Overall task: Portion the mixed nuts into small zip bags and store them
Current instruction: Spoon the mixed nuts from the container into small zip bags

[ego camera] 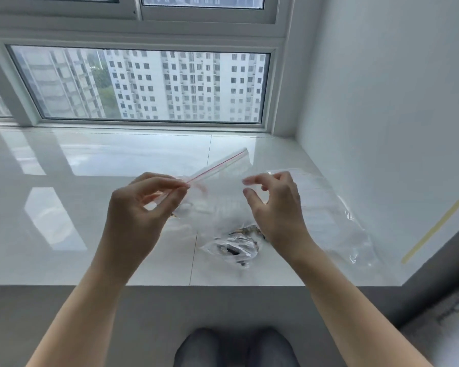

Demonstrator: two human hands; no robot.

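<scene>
My left hand (143,205) pinches the left end of the red-striped seal of a small clear zip bag (223,165), held up above the white sill. The bag's strip slants up to the right. My right hand (273,205) hovers just right of the bag with fingers loosely curled and touches nothing I can make out. Below it on the sill lies a crumpled clear bag with dark mixed nuts (236,246). A few nuts show under my left hand.
A larger flat clear plastic bag (329,207) lies at the right of the glossy white sill (64,207), near the wall. A window runs along the far edge. The sill's front edge drops off near my knees. A strip of tape (435,229) sticks to the right wall.
</scene>
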